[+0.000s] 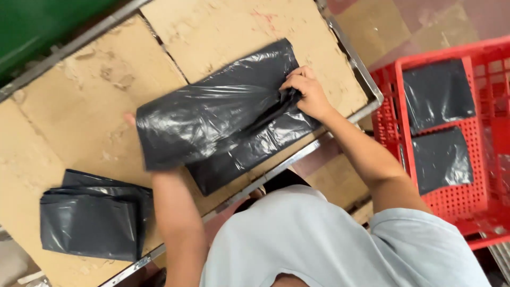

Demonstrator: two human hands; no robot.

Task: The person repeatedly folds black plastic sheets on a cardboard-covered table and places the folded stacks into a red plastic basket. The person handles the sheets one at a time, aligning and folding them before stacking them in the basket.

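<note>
One black bag folded on the cardboard surface point(79, 106).
The right hand point(308, 95) pinched the bag point(212, 122); the left hand's point(130, 118) fingers were hidden under it. One stack point(90, 223) lay nearby, two bags in one red crate point(388, 95).

A packing workshop: worn cardboard-topped metal table point(95, 101), red plastic crate point(457, 196) at three o'clock, folded black bags point(90, 223) at eight.

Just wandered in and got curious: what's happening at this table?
A person in a light shirt is handling a black plastic bag on a worn cardboard-topped table. The right hand pinches a bunched edge of it; the left hand is mostly hidden under its other end. A stack of folded black bags lies at the table's near corner, and two more folded ones sit in a red crate.
</note>
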